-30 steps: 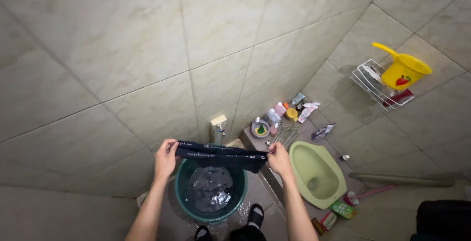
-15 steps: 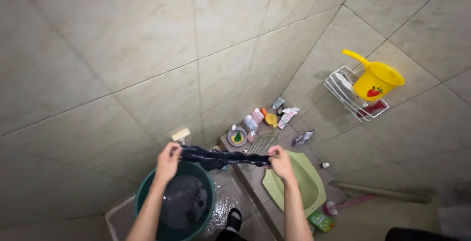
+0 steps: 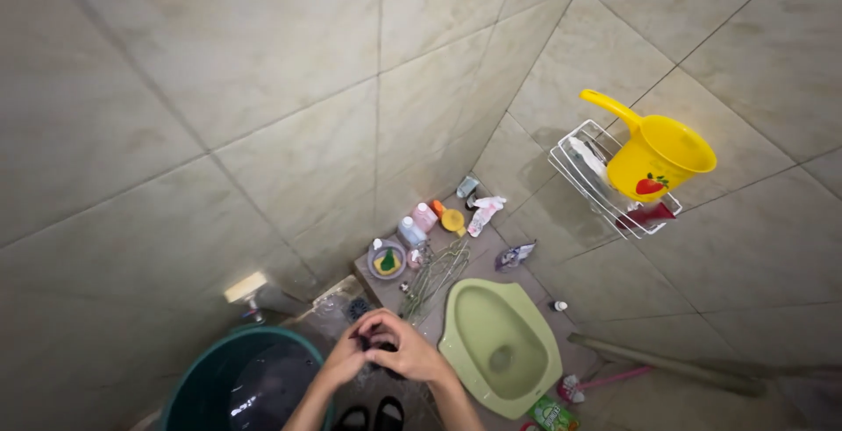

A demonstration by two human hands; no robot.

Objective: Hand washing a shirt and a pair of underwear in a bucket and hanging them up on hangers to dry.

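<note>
My left hand [image 3: 344,359] and my right hand [image 3: 410,352] are pressed together low in the middle of the view, both closed around a bunched dark wet cloth [image 3: 375,343], of which only a small part shows between the fingers. They hang just right of a green bucket [image 3: 189,396] with dark water and laundry in it. My feet in dark sandals [image 3: 373,416] show below the hands.
A pale green squat toilet [image 3: 500,343] lies right of the hands. Wire hangers [image 3: 434,275], bottles [image 3: 419,220] and a small bowl [image 3: 387,260] stand on a ledge behind. A yellow dipper [image 3: 653,155] hangs in a white wall rack [image 3: 579,181]. A tap [image 3: 246,291] sits over the bucket. A brush [image 3: 605,383] lies on the floor.
The cloth was stretched wide between both hands above the bucket; now the hands have come together and bunched it up. The view has shifted, so the bucket sits further left.
</note>
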